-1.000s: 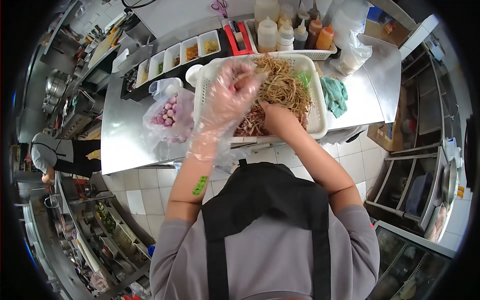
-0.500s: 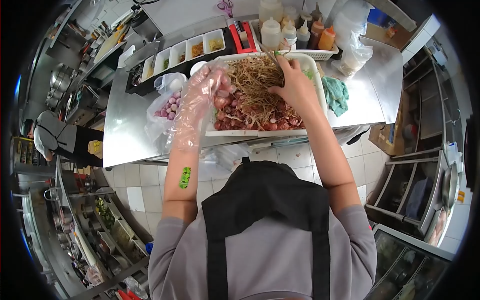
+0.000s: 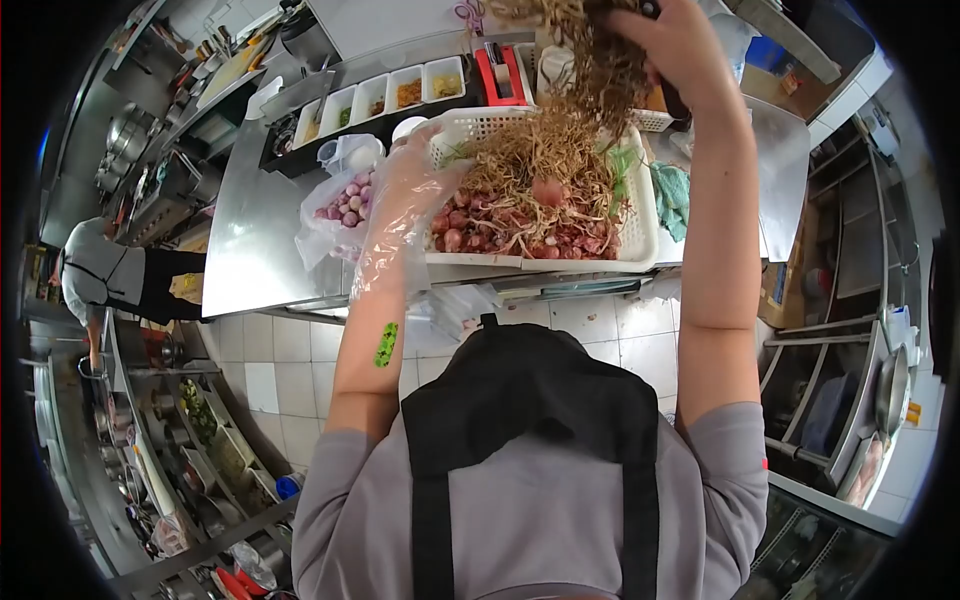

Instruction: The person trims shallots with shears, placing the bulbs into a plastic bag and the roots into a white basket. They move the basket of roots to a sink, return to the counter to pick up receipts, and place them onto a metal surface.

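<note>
My right hand is raised above the back right of a white plastic basket, closed around a clump of dry brown stalks. A short dark end shows by its fingers; I cannot make out what it is. More dry stalks lie tangled in the basket, over reddish shallots with loose skins. My left hand, in a loose clear plastic glove, is at the basket's left rim with its fingers partly showing, stretched toward the rim. Whether it grips the rim is hard to see.
Left of the basket is a plastic bag of peeled shallots. Behind stand white containers of chopped ingredients, a red-framed holder and sauce bottles, partly covered. A green cloth lies right. Another person stands far left.
My right hand has risen from the basket, lifting a clump of dry stalks up and to the right. My left hand has drawn back from the shallots to the basket's left rim.
</note>
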### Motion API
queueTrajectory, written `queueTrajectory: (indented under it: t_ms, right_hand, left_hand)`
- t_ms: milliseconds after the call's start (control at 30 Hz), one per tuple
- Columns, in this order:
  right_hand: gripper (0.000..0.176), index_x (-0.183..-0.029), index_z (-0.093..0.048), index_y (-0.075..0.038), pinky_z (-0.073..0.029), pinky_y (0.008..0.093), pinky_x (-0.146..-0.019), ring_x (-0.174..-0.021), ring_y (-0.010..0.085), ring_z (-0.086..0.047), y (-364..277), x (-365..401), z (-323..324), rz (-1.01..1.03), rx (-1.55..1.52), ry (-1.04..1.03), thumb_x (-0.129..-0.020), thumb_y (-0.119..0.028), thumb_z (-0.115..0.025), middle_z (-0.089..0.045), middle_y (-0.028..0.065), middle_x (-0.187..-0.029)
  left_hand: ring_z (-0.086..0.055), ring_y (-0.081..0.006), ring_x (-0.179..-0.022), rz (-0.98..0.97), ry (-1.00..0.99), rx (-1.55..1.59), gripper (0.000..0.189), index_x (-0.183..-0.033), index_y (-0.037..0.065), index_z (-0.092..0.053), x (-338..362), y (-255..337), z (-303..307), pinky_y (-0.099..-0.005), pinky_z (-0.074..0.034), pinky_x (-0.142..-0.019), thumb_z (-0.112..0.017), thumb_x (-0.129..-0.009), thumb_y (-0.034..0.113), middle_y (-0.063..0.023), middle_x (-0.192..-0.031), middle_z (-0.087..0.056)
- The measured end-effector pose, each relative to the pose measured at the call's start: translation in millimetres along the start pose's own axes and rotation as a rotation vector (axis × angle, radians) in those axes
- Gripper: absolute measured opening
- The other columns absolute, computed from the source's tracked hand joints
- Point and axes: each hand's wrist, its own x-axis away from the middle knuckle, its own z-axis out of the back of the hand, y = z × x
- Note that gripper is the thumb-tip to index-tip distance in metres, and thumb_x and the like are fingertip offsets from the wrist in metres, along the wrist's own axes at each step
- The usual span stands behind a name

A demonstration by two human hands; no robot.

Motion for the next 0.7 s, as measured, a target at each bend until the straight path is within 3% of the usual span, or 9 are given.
queueTrajectory:
  t_ms: [133, 200, 300, 433, 500, 533, 567, 633, 700]
  right_hand:
    - [0.021, -0.096, -0.060, 0.001, -0.037, 0.0242, -0.046, -0.052, 0.0086, -0.049, -23, -6, 8, 0.070, -0.206, -0.057, -0.076, -0.007, -0.063, -0.059, 0.0011, -0.068]
    - [0.021, -0.097, -0.060, 0.001, -0.037, 0.0244, -0.046, -0.052, 0.0084, -0.048, -23, -7, 6, 0.055, -0.233, -0.067, -0.076, -0.007, -0.063, -0.059, 0.0011, -0.069]
    - [0.022, -0.097, -0.060, 0.001, -0.037, 0.0245, -0.047, -0.052, 0.0075, -0.047, -10, -7, -10, 0.104, -0.355, -0.073, -0.076, -0.007, -0.063, -0.059, 0.0005, -0.069]
    - [0.022, -0.096, -0.060, 0.001, -0.037, 0.0240, -0.048, -0.053, 0.0071, -0.046, 2, -6, -10, -0.020, -0.246, -0.092, -0.076, -0.007, -0.064, -0.059, -0.0001, -0.069]
    - [0.020, -0.093, -0.060, 0.000, -0.040, 0.0241, -0.051, -0.055, 0.0083, -0.048, 23, -6, -8, 0.213, -0.433, 0.028, -0.077, -0.010, -0.064, -0.057, -0.0008, -0.066]
    - [0.021, -0.094, -0.061, -0.001, -0.046, 0.0287, -0.065, -0.071, 0.0165, -0.058, 8, 6, 6, -0.100, -0.355, 0.015, -0.076, -0.012, -0.064, -0.060, 0.0050, -0.074]
    - [0.021, -0.094, -0.061, -0.001, -0.046, 0.0287, -0.065, -0.071, 0.0165, -0.058, 17, 4, 7, -0.100, -0.357, 0.011, -0.076, -0.012, -0.064, -0.060, 0.0050, -0.074]
    - [0.029, -0.098, -0.059, 0.000, -0.035, 0.0219, -0.037, -0.039, 0.0048, -0.041, 42, 0, 10, 0.011, -0.492, -0.014, -0.076, -0.017, -0.068, -0.055, 0.0005, -0.060]
    - [0.022, -0.094, -0.060, -0.004, -0.034, 0.0189, -0.035, -0.039, 0.0029, -0.040, 49, 6, 10, -0.016, -0.473, 0.018, -0.078, -0.016, -0.068, -0.056, -0.0008, -0.062]
  left_hand:
    - [-0.060, -0.0254, -0.089, -0.191, 0.050, 0.039, 0.043, -0.113, -0.001, -0.053, -10, 10, -14, -0.0335, -0.047, -0.081, -0.065, -0.079, 0.022, -0.0178, -0.102, -0.060]
    - [-0.056, -0.0174, -0.094, -0.058, 0.147, 0.719, 0.038, -0.113, -0.005, -0.052, -21, 26, -19, -0.0298, -0.045, -0.085, -0.062, -0.083, 0.016, -0.0096, -0.102, -0.059]
    - [-0.056, -0.0154, -0.093, 0.005, 0.115, 1.262, 0.026, -0.107, -0.003, -0.054, -15, 73, -5, -0.0294, -0.045, -0.083, -0.059, -0.086, 0.012, -0.0081, -0.100, -0.059]
    - [-0.056, -0.0147, -0.091, 0.002, 0.119, 1.265, 0.027, -0.107, 0.000, -0.055, -36, 67, -4, -0.0279, -0.046, -0.079, -0.060, -0.085, 0.014, -0.0070, -0.099, -0.059]
    - [-0.058, -0.0193, -0.090, 0.091, -0.125, 0.512, 0.035, -0.112, 0.001, -0.055, -50, 36, -8, -0.0306, -0.047, -0.078, -0.063, -0.080, 0.014, -0.0101, -0.100, -0.060]
    - [-0.059, -0.0262, -0.092, -0.166, -0.201, -0.093, 0.045, -0.116, 0.002, -0.053, -53, 18, -9, -0.0350, -0.047, -0.079, -0.066, -0.075, 0.014, -0.0152, -0.104, -0.061]
    - [-0.059, -0.0262, -0.092, -0.161, -0.200, -0.094, 0.045, -0.116, 0.002, -0.053, -48, -3, -26, -0.0350, -0.047, -0.079, -0.066, -0.075, 0.014, -0.0152, -0.104, -0.061]
    - [-0.061, -0.0341, -0.088, -0.270, -0.367, -0.072, 0.045, -0.112, 0.002, -0.055, -39, -31, -53, -0.0392, -0.047, -0.079, -0.065, -0.074, 0.023, -0.0187, -0.101, -0.062]
    - [-0.060, -0.0342, -0.089, -0.206, -0.402, -0.022, 0.046, -0.112, 0.004, -0.056, -43, -36, -48, -0.0396, -0.046, -0.081, -0.066, -0.072, 0.024, -0.0193, -0.098, -0.062]
